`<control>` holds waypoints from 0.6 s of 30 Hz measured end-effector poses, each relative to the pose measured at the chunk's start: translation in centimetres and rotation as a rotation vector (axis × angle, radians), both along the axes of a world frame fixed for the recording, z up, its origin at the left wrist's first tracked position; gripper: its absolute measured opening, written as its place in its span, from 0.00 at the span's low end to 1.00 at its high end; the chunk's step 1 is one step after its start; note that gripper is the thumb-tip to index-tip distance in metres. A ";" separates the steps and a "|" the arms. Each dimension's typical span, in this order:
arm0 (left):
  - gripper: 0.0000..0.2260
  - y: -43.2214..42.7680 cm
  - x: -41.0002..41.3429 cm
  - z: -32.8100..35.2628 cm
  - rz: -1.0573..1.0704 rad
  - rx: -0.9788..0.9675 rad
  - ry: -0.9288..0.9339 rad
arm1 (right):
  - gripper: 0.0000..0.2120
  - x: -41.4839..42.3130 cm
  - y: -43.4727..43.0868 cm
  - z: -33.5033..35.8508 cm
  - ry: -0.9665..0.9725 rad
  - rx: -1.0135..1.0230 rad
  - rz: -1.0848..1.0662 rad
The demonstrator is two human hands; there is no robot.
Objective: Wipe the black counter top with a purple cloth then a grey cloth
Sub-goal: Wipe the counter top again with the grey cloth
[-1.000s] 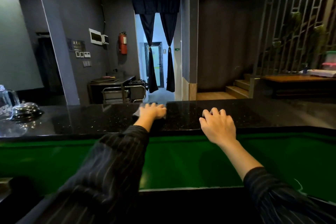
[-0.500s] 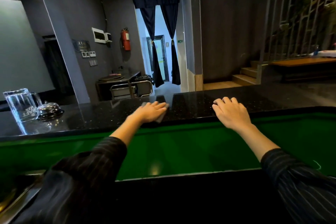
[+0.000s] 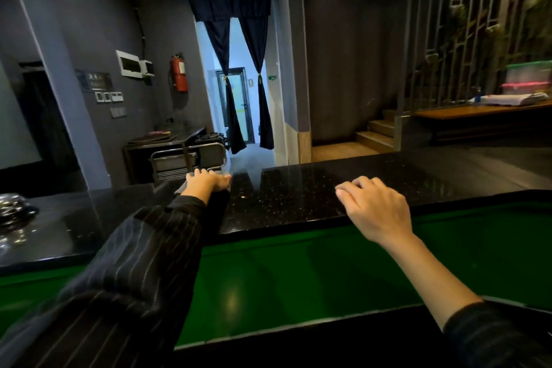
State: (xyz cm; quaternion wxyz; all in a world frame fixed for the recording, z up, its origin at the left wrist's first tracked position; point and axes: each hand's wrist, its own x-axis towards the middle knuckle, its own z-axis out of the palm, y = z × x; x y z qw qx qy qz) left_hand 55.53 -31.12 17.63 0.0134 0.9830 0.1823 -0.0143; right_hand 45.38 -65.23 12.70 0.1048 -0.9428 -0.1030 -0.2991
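Observation:
The black speckled counter top point(image 3: 298, 197) runs across the view above a green panel. My left hand point(image 3: 207, 182) reaches to the counter's far edge and presses flat on a grey cloth point(image 3: 181, 188), of which only small corners show at the hand's left and right. My right hand point(image 3: 376, 209) rests on the counter's near edge, fingers bent, holding nothing. No purple cloth is visible.
A shiny metal bell point(image 3: 13, 209) sits on the counter at the far left. Below the counter is a green wall point(image 3: 298, 278). Beyond it stand a metal trolley point(image 3: 185, 158), a curtained doorway point(image 3: 239, 110) and wooden stairs point(image 3: 376, 134).
My left hand has slid the cloth away from me to the counter's far edge. The head camera shifted, so the glass jug is out of view. The right hand stays on the near edge.

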 end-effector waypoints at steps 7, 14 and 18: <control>0.38 -17.8 6.0 -0.6 -0.373 0.025 0.032 | 0.20 0.0 -0.1 0.1 0.008 -0.028 -0.015; 0.29 -23.6 0.5 -0.7 -0.617 0.048 0.035 | 0.15 -1.2 -0.3 1.5 0.146 0.099 0.009; 0.26 -22.3 -4.5 -1.0 -0.649 -0.019 0.002 | 0.09 -2.0 -1.6 3.9 0.422 0.500 0.186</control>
